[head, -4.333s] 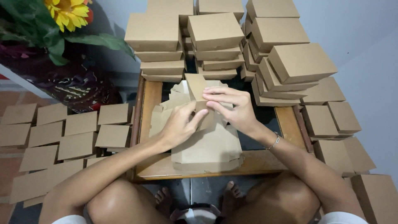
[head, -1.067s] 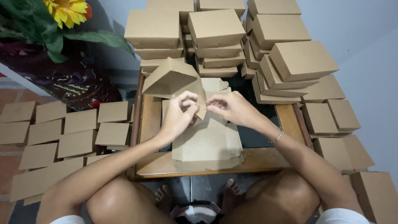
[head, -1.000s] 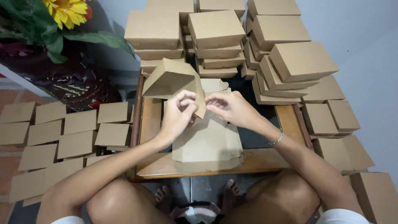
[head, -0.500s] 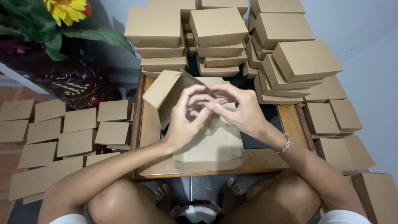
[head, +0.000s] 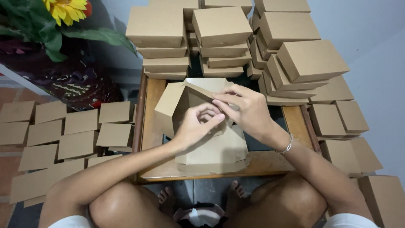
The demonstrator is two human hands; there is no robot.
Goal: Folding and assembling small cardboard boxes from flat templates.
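Over the tabletop (head: 270, 162), the left hand (head: 198, 126) and right hand (head: 247, 110) both pinch a half-folded box (head: 185, 99), held above a stack of flat blanks (head: 213, 152). The folding step looks midway; tucking the flap would need a firm press inward.

Soft, even indoor light; sharp focus, slight wide-angle edge distortion.

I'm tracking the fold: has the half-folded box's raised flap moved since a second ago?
Yes. The half-folded box has swung down from the stacked boxes toward the wooden table, under both hands.
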